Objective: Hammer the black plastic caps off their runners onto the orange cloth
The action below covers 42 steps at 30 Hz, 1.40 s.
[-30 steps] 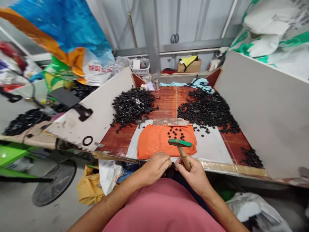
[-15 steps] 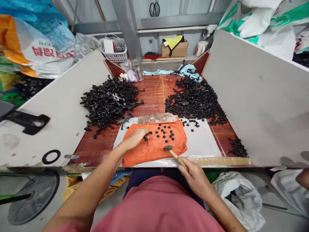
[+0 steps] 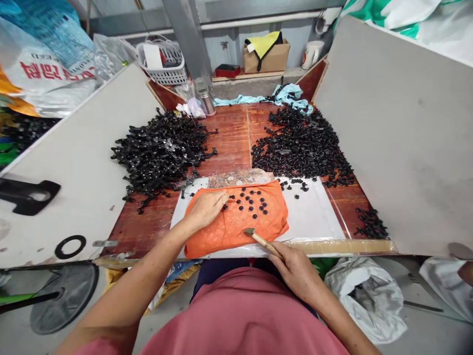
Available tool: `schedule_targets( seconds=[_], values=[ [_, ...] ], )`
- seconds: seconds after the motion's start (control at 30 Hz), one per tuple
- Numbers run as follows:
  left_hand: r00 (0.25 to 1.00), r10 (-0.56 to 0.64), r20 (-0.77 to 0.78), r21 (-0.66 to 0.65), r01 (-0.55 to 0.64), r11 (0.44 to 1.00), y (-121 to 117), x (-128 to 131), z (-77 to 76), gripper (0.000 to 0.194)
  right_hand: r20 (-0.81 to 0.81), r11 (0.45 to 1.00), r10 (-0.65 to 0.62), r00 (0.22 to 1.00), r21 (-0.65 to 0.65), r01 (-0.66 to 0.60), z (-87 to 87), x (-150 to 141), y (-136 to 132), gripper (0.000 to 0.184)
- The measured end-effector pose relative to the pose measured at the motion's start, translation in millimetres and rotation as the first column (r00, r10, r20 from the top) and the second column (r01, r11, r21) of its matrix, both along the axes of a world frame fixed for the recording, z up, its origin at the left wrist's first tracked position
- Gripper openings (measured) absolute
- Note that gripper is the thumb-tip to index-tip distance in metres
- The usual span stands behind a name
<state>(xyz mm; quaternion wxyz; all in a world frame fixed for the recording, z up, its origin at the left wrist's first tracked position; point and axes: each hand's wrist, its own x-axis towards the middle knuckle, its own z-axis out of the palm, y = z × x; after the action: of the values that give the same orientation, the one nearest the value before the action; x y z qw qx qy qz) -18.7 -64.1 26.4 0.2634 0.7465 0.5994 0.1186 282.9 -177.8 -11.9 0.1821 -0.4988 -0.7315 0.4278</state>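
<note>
My left hand (image 3: 207, 207) is pinched over the left part of the orange cloth (image 3: 240, 231); a small black part (image 3: 231, 196) pokes out from its fingertips, mostly hidden by them. Several small round black pieces (image 3: 252, 201) stand spread on the cloth just right of these fingers. In my right hand (image 3: 293, 266) is a wooden-handled tool (image 3: 263, 241) with a small dark greenish head. That head hovers over or rests on the cloth's lower right area; I cannot tell which.
A heap of long black parts (image 3: 162, 153) lies left, a heap of small black pieces (image 3: 299, 143) right. Grey side panels (image 3: 388, 138) flank the red-brown table (image 3: 232, 138). At the back are a steel flask (image 3: 206, 102), a basket (image 3: 166, 69) and a cardboard box (image 3: 271, 56).
The view has tilted down slightly. My left fingers have closed further over the black part. The wooden-handled tool has shifted slightly left and down, its head turned.
</note>
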Motion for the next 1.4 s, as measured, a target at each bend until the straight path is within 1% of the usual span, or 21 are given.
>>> schedule_targets(
  seconds=[0.1,0.2,0.47,0.6,0.73,0.87,0.97,1.03,1.17,1.3,1.4],
  values=[
    [1.000,-0.006,-0.006,-0.009,0.006,1.000,1,3,-8.5,0.040,0.008,1.000,0.000,1.000,-0.007,0.000,-0.5,0,0,0.029],
    [0.999,-0.031,-0.034,-0.009,0.031,0.999,2,5,-13.7,0.041,0.027,0.999,0.007,1.000,-0.033,-0.006,-0.7,0,0,0.030],
    [0.996,-0.055,-0.069,-0.012,0.054,0.998,6,9,-17.0,0.040,0.012,0.997,0.012,1.000,-0.073,-0.011,2.2,-1,2,0.033],
    [0.991,-0.029,-0.130,-0.004,0.029,1.000,5,12,-18.3,0.041,-0.006,0.996,0.006,1.000,-0.089,-0.006,-0.1,0,2,0.033],
    [0.986,0.038,-0.161,-0.008,-0.040,0.999,5,12,-19.8,0.041,-0.048,0.994,0.028,0.998,-0.107,-0.033,2.0,2,2,0.035],
    [0.988,0.091,-0.128,-0.055,-0.099,0.994,9,11,-20.5,0.041,-0.074,0.992,0.063,0.995,-0.102,-0.071,12.7,5,7,0.040],
    [0.990,0.105,-0.096,-0.059,-0.111,0.992,11,10,-20.2,0.042,-0.066,0.990,0.104,0.992,-0.090,-0.110,20.4,6,10,0.043],
    [0.991,0.118,-0.060,-0.066,-0.122,0.990,11,9,-19.7,0.042,-0.063,0.988,0.118,0.991,-0.090,-0.123,22.4,6,11,0.044],
    [0.988,0.152,-0.007,-0.071,-0.152,0.986,10,5,-18.1,0.043,-0.079,0.987,0.113,0.990,-0.108,-0.121,19.7,5,10,0.043],
    [0.992,0.126,0.016,-0.054,-0.125,0.991,9,5,-18.0,0.042,-0.097,0.986,0.106,0.990,-0.120,-0.118,15.7,6,10,0.042],
    [0.995,0.102,0.003,-0.044,-0.102,0.994,8,8,-19.3,0.041,-0.090,0.987,0.106,0.990,-0.109,-0.116,13.9,6,10,0.042]
  ],
)
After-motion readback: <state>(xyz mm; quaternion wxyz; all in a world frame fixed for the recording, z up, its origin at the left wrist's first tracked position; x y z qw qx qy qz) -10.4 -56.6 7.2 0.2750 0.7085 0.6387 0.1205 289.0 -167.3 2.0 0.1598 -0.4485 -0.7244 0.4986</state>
